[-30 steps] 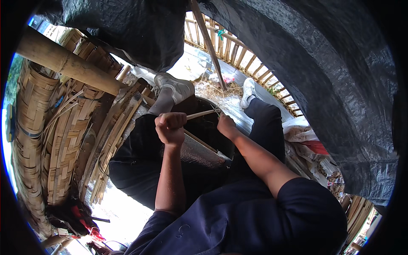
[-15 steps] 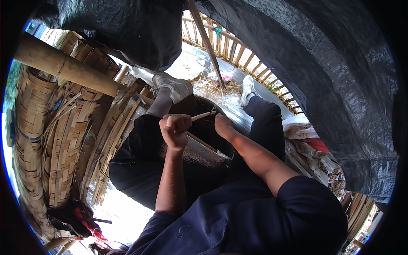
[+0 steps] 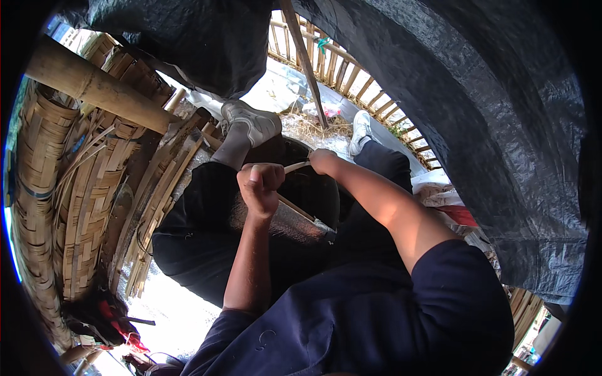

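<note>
My left hand (image 3: 259,187) is closed in a fist around a pale stick (image 3: 296,167), thumb on top. The stick juts out to the right, over a dark round container (image 3: 316,197) between my legs. At the stick's far end is my right hand (image 3: 323,161), its fingers curled shut and turned away. It meets or nearly meets the stick's tip, and whatever lies inside its fingers is hidden. Below the stick, a thin light-brown strip (image 3: 295,207) slants along my lap.
A thick bamboo pole (image 3: 94,84) and woven bamboo panels (image 3: 47,144) stand close on the left. Dark plastic sheeting (image 3: 476,113) hangs on the right and overhead. A slanting wooden post (image 3: 305,62) and a slatted bamboo fence (image 3: 351,75) are ahead, with straw (image 3: 313,123) on the ground.
My right hand has moved up and slightly left, onto or against the end of the stick. The left hand has barely shifted.
</note>
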A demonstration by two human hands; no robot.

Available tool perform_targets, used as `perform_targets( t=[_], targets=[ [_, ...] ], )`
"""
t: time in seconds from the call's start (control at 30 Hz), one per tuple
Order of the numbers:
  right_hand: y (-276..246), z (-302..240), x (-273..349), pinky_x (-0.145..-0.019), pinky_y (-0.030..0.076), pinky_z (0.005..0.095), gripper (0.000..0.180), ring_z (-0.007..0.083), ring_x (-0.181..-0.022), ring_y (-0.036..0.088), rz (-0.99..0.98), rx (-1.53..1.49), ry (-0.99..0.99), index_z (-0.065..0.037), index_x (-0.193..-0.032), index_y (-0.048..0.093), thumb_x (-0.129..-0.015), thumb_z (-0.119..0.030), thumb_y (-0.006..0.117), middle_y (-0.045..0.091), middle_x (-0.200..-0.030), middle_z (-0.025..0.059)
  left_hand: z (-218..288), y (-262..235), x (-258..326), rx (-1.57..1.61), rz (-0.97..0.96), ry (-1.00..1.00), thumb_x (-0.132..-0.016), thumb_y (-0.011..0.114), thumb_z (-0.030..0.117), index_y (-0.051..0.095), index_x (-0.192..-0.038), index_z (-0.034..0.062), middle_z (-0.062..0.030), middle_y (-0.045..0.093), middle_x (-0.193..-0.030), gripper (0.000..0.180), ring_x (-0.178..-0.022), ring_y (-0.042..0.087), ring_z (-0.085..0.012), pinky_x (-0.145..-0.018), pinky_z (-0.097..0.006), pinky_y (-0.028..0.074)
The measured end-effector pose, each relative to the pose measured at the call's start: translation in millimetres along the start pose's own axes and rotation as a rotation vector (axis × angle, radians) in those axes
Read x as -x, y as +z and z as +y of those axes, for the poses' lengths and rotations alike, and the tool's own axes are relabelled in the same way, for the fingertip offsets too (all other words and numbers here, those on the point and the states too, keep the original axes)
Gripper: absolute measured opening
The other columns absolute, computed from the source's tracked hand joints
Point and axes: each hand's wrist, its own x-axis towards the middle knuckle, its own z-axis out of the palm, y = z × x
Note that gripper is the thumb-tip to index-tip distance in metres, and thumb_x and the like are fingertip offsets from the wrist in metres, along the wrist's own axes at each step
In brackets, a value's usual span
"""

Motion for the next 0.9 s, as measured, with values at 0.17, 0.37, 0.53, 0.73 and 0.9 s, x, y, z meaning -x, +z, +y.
perform_targets(
  t=[0.17, 0.37, 0.53, 0.73, 0.9],
  targets=[
    [27, -1, -14, -0.078, 0.054, 0.0421, 0.023, 0.0334, -0.094, 0.066, 0.148, -0.116, 0.073, 0.0, -0.098, 0.068, -0.081, -0.005, 0.053, 0.067, -0.101, 0.0187, -3, -1, -3, 0.007, 0.061, 0.007, -0.095, 0.04, 0.042, 0.024, -0.049, 0.0065, 0.0005, 0.02, -0.044, 0.06, -0.041, 0.018, -0.0117, -0.042, -0.03, 0.014],
    [20, -10, -8, -0.077, 0.053, 0.0438, 0.022, 0.0358, -0.091, 0.066, 0.163, -0.189, 0.044, 0.001, -0.093, 0.068, -0.081, -0.007, 0.052, 0.067, -0.098, 0.0213, 2, -15, 0, 0.019, 0.177, -0.034, -0.091, 0.042, 0.038, 0.024, -0.046, 0.0089, 0.0013, 0.019, -0.043, 0.057, -0.039, 0.018, -0.0117, -0.042, -0.03, 0.016],
    [16, -9, -9, -0.078, 0.053, 0.0451, 0.024, 0.0358, -0.092, 0.066, 0.166, -0.182, 0.038, 0.001, -0.095, 0.068, -0.082, -0.008, 0.05, 0.066, -0.098, 0.0228, -1, -7, -1, 0.003, 0.131, -0.011, -0.093, 0.042, 0.039, 0.024, -0.047, 0.0076, 0.0009, 0.02, -0.043, 0.058, -0.04, 0.019, -0.0114, -0.041, -0.03, 0.015],
    [15, -24, -30, -0.081, 0.054, 0.0425, 0.025, 0.0314, -0.099, 0.065, 0.069, -0.096, 0.102, -0.002, -0.106, 0.068, -0.086, -0.009, 0.055, 0.066, -0.109, 0.0161, 1, -8, 1, -0.028, 0.121, 0.007, -0.095, 0.04, 0.039, 0.025, -0.049, 0.0058, -0.0001, 0.021, -0.043, 0.059, -0.04, 0.02, -0.0114, -0.041, -0.029, 0.015],
    [25, -18, -58, -0.083, 0.054, 0.0431, 0.027, 0.0297, -0.104, 0.064, -0.086, 0.049, 0.125, -0.006, -0.111, 0.067, -0.087, -0.012, 0.057, 0.065, -0.114, 0.0129, 1, -3, -2, -0.043, 0.114, 0.028, -0.095, 0.04, 0.04, 0.025, -0.049, 0.0058, 0.0002, 0.021, -0.044, 0.059, -0.04, 0.019, -0.0113, -0.041, -0.029, 0.014]
  ],
)
